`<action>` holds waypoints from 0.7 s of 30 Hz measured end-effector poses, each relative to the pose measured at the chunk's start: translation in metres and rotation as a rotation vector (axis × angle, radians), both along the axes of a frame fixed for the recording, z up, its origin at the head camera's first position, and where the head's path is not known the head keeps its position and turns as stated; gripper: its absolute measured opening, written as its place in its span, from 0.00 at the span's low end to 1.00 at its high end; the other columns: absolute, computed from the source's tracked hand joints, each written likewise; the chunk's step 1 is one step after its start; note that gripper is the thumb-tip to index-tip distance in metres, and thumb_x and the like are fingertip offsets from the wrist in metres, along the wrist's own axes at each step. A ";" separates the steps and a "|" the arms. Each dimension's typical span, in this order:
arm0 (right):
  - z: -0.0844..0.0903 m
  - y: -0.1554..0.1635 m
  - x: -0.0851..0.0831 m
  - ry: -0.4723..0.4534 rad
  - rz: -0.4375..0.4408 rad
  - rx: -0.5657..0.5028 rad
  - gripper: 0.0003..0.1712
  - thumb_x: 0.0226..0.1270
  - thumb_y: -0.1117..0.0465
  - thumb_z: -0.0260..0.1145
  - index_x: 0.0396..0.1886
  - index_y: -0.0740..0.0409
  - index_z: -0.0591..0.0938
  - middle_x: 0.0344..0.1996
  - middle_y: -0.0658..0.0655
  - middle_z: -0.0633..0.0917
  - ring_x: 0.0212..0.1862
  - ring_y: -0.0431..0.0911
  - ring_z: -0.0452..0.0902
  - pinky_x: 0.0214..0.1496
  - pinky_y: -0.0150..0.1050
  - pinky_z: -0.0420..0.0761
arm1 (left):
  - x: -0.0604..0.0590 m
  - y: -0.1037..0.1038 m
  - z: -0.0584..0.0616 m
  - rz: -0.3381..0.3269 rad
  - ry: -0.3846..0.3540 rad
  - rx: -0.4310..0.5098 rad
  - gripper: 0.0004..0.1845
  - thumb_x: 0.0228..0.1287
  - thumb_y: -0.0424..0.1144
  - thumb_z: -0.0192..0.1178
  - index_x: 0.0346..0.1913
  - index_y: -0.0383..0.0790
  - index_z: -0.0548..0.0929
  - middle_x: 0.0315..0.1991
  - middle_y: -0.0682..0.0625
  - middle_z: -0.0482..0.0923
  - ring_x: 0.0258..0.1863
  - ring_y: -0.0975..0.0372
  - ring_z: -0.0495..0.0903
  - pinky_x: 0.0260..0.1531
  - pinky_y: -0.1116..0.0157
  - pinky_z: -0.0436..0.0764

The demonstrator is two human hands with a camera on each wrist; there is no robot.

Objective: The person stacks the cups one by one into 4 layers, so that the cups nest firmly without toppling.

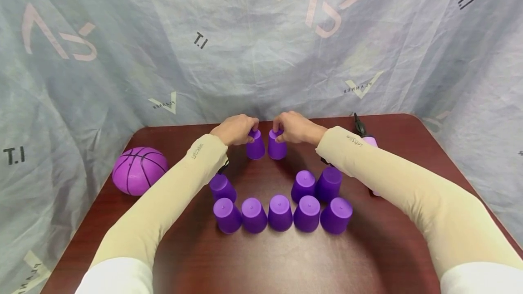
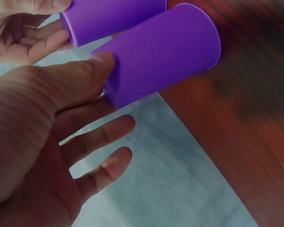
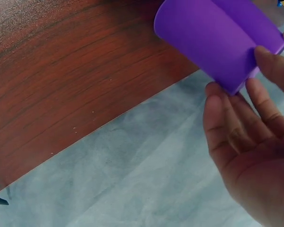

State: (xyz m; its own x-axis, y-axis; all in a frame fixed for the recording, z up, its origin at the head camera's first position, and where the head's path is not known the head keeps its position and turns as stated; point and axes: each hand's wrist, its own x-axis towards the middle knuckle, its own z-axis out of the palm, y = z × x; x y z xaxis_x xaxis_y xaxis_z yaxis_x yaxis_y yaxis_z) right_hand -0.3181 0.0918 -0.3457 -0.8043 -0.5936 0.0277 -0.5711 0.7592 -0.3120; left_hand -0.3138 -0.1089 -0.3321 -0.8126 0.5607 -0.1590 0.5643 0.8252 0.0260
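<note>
Two purple plastic cups stand upside down side by side near the far edge of the table. My left hand (image 1: 238, 129) pinches the base of the left cup (image 1: 256, 148) between thumb and fingers. The right cup (image 1: 277, 149) is gripped the same way by my right hand (image 1: 297, 127). A narrow gap separates the two rims in the head view. In the left wrist view, the thumb presses the near side of the left cup (image 2: 161, 52) while two fingers extend free. Fingertips and thumb meet the base of the right cup (image 3: 203, 42) in the right wrist view.
Closer in, several upturned purple cups (image 1: 280, 212) form a row, with one cup (image 1: 222, 188) behind its left end and two cups (image 1: 303, 186) behind its right. A purple basketball (image 1: 140, 171) sits left; a black-and-lilac object (image 1: 360, 126) lies right, partly under my sleeve.
</note>
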 end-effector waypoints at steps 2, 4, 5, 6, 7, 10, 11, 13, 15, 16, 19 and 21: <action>0.001 -0.001 0.001 0.002 -0.015 0.008 0.14 0.49 0.60 0.76 0.35 0.60 0.84 0.33 0.56 0.83 0.38 0.49 0.77 0.44 0.43 0.75 | 0.000 0.000 0.001 -0.001 0.005 -0.008 0.15 0.57 0.41 0.68 0.44 0.41 0.78 0.38 0.49 0.79 0.37 0.58 0.77 0.40 0.61 0.76; 0.001 -0.001 0.002 0.001 -0.031 0.019 0.13 0.50 0.61 0.76 0.35 0.60 0.84 0.33 0.56 0.83 0.38 0.49 0.77 0.43 0.43 0.75 | 0.000 0.000 0.001 -0.001 0.005 -0.008 0.15 0.57 0.41 0.68 0.44 0.41 0.78 0.38 0.49 0.79 0.37 0.58 0.77 0.40 0.61 0.76; 0.001 -0.001 0.002 0.000 -0.040 0.023 0.13 0.50 0.61 0.75 0.34 0.60 0.84 0.34 0.56 0.83 0.37 0.49 0.77 0.43 0.43 0.75 | 0.000 0.000 0.001 0.000 0.005 -0.007 0.15 0.57 0.41 0.68 0.44 0.41 0.78 0.38 0.49 0.79 0.37 0.58 0.77 0.40 0.61 0.76; 0.001 -0.001 0.003 -0.004 -0.048 0.027 0.12 0.51 0.61 0.75 0.34 0.59 0.84 0.34 0.56 0.83 0.37 0.50 0.77 0.43 0.43 0.76 | 0.000 0.000 0.001 0.001 0.002 -0.002 0.15 0.57 0.41 0.68 0.44 0.41 0.78 0.38 0.49 0.79 0.37 0.58 0.77 0.40 0.61 0.76; 0.001 -0.001 0.003 -0.009 -0.054 0.031 0.12 0.51 0.61 0.75 0.34 0.59 0.84 0.34 0.56 0.83 0.38 0.49 0.77 0.43 0.43 0.76 | -0.001 -0.001 0.000 0.004 -0.001 0.000 0.15 0.57 0.41 0.68 0.44 0.41 0.78 0.38 0.49 0.79 0.37 0.58 0.77 0.40 0.61 0.76; 0.001 0.000 0.004 -0.020 -0.047 0.040 0.13 0.52 0.60 0.74 0.36 0.59 0.83 0.35 0.56 0.83 0.38 0.49 0.77 0.43 0.43 0.76 | -0.001 -0.002 -0.001 0.011 -0.008 0.012 0.15 0.58 0.42 0.67 0.44 0.41 0.77 0.36 0.49 0.78 0.36 0.58 0.77 0.39 0.60 0.76; 0.002 0.001 0.004 -0.024 -0.032 0.037 0.14 0.52 0.60 0.74 0.37 0.59 0.83 0.35 0.56 0.82 0.38 0.49 0.77 0.43 0.44 0.75 | -0.001 -0.004 -0.001 0.014 -0.006 0.021 0.14 0.59 0.43 0.67 0.44 0.41 0.77 0.36 0.49 0.78 0.36 0.58 0.76 0.38 0.60 0.76; 0.006 0.007 0.007 -0.016 0.012 0.021 0.15 0.51 0.60 0.74 0.38 0.60 0.82 0.36 0.57 0.81 0.39 0.50 0.76 0.43 0.44 0.75 | 0.001 -0.007 -0.001 0.016 0.006 0.048 0.15 0.59 0.44 0.66 0.43 0.41 0.77 0.35 0.50 0.77 0.35 0.58 0.75 0.37 0.60 0.75; 0.012 0.015 0.011 0.006 0.073 -0.009 0.17 0.50 0.60 0.74 0.39 0.60 0.82 0.37 0.57 0.80 0.41 0.51 0.75 0.45 0.45 0.74 | 0.006 -0.012 0.002 0.013 0.028 0.090 0.15 0.59 0.46 0.65 0.43 0.41 0.77 0.36 0.50 0.77 0.36 0.58 0.74 0.37 0.59 0.74; 0.015 0.020 0.014 0.022 0.106 -0.026 0.17 0.50 0.59 0.74 0.40 0.60 0.82 0.38 0.57 0.79 0.42 0.52 0.75 0.46 0.46 0.73 | 0.010 -0.016 0.004 0.009 0.045 0.112 0.15 0.59 0.46 0.65 0.43 0.41 0.76 0.36 0.50 0.76 0.36 0.58 0.74 0.37 0.59 0.74; 0.023 0.035 0.027 0.069 0.200 -0.067 0.18 0.50 0.59 0.73 0.41 0.59 0.81 0.40 0.56 0.79 0.46 0.53 0.75 0.51 0.49 0.72 | 0.029 -0.029 0.015 -0.013 0.091 0.181 0.14 0.59 0.46 0.65 0.42 0.42 0.77 0.39 0.50 0.76 0.41 0.57 0.73 0.40 0.58 0.73; 0.026 0.043 0.039 0.086 0.255 -0.080 0.18 0.51 0.58 0.73 0.41 0.59 0.82 0.42 0.55 0.80 0.48 0.52 0.75 0.53 0.49 0.71 | 0.045 -0.040 0.022 -0.037 0.130 0.214 0.14 0.58 0.46 0.65 0.41 0.43 0.77 0.39 0.52 0.76 0.43 0.57 0.73 0.42 0.57 0.73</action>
